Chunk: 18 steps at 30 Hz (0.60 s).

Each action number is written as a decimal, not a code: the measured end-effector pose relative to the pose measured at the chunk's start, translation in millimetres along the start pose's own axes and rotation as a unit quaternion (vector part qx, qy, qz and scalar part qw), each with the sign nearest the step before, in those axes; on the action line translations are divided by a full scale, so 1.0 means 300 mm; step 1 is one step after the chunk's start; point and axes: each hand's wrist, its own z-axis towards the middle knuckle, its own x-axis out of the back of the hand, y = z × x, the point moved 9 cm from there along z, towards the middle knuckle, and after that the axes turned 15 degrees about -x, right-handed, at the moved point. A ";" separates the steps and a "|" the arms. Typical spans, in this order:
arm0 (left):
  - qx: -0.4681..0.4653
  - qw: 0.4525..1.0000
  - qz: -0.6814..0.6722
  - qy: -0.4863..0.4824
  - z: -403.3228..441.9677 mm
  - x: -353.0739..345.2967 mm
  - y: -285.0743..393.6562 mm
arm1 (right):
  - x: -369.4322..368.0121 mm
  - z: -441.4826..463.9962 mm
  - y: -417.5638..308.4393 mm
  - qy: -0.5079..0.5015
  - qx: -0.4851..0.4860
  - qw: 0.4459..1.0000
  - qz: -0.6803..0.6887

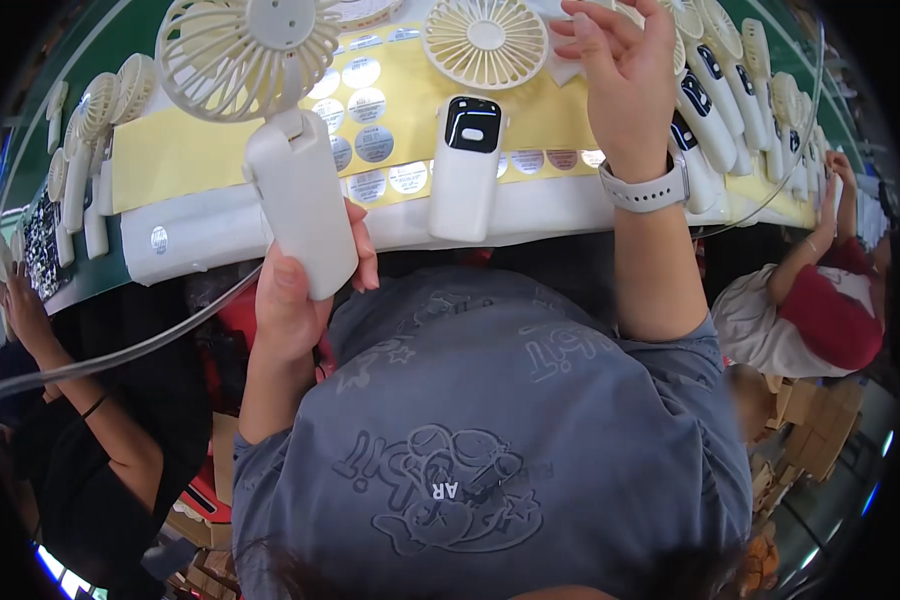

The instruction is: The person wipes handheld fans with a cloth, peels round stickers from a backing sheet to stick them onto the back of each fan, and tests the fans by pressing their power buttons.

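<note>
My left hand (pixel 295 300) is wrapped round the white handle of a handheld fan (pixel 305 205), whose round slatted head tilts up over the sticker sheets. Before me lies a second fan (pixel 467 170), with a glossy black panel on its handle and its head pointing away. Silver round stickers (pixel 375 143) in rows cover yellow backing sheets (pixel 185 150). My right hand (pixel 625 75), with a white watch on the wrist, is raised above the sheets' right part, fingers apart and holding nothing, close to the fans on the right.
Several white fans (pixel 715 125) stand in rows at the right, and more fans (pixel 95 170) at the left. A white padded roll (pixel 185 240) runs along the edge of the green table (pixel 110 275). A grey cable (pixel 140 350) crosses at left. People sit on both sides.
</note>
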 end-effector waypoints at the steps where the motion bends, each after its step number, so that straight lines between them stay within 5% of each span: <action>1: 0.000 1.000 0.005 0.000 0.001 0.003 -0.001 | 0.010 0.005 0.002 0.001 0.007 1.000 0.007; 18: 0.022 0.996 -0.087 0.017 -0.002 -0.006 -0.005 | 0.064 -0.006 -0.051 -0.041 0.002 0.996 0.081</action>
